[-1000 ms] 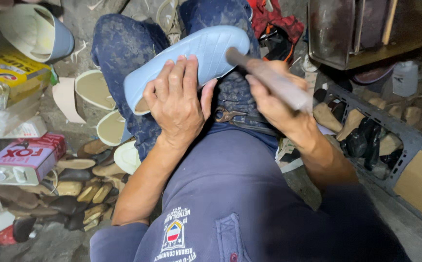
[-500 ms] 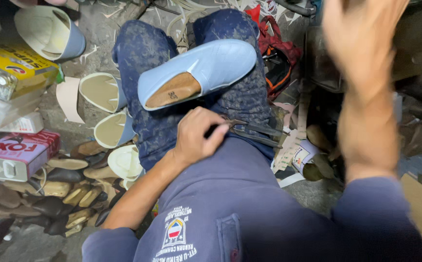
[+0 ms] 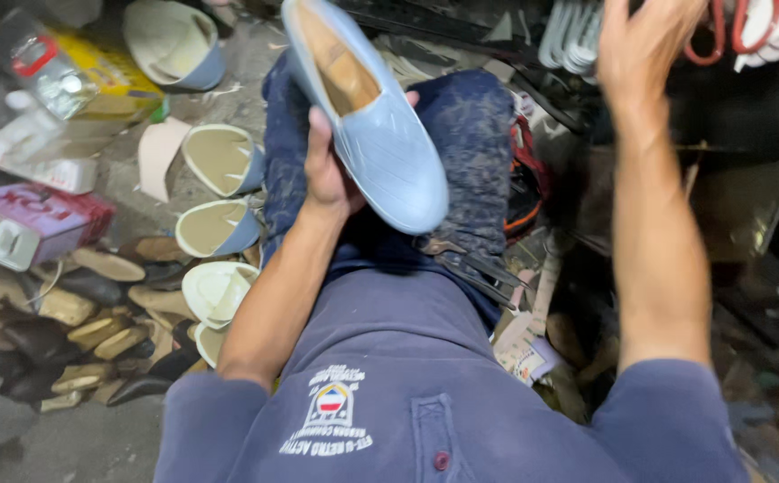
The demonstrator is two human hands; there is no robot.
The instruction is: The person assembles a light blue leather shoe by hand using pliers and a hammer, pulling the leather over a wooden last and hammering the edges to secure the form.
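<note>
Shoe [image 3: 380,134] gripped by left hand [image 3: 328,165] at frame centre; right hand [image 3: 644,45] raised upper right, fingers spread, empty. Probably fetching a tool; steady hold needed.

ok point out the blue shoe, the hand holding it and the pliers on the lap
blue shoe [image 3: 389,152], head view, on the upper near the toe
left hand [image 3: 327,170], head view, on the back of the hand
pliers [image 3: 470,264], head view, on the handles

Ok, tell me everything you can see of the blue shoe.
The blue shoe is a pale blue slip-on, smooth and leather-like, with stitched ridges across the toe and a tan lining in its opening. It tilts with the rounded toe toward the camera and the heel away, lifted above the lap. The left hand grips its side. Its sole is hidden.
</note>
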